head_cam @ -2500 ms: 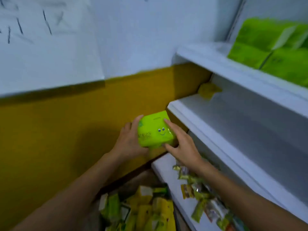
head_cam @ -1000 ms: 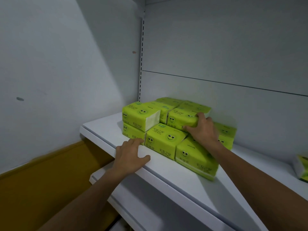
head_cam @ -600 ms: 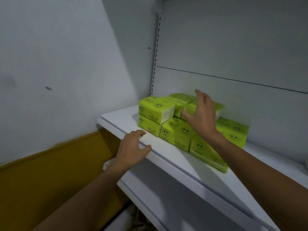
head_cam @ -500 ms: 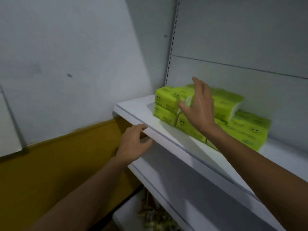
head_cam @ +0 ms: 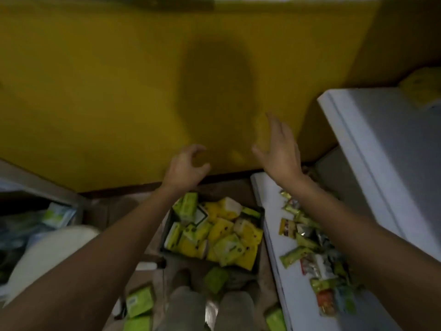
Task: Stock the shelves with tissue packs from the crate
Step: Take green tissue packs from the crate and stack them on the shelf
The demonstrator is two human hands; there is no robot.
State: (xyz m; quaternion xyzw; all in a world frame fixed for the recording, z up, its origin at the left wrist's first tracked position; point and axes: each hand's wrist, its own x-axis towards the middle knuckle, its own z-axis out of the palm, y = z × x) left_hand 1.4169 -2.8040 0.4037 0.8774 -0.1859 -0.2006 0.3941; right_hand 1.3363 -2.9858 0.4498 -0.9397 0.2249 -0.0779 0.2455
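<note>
Far left: a pale sack and a green-and-white packet, both blurred.
Floor, lower left: loose green packs lie beside the person's knees.
Left hand: raised in front of the yellow wall, fingers loosely curled, holding nothing.
Crate: dark, on the floor below and between both forearms.
Tissue packs: yellow-green, jumbled inside the crate, touched by neither hand.
Right hand: raised just right of the left one, fingers straight and slightly spread, holding nothing.
Lower shelf: white, just right of the crate, strewn with small snack packets.
Upper shelf: white, far right, with a blurred yellow item at its back corner.
</note>
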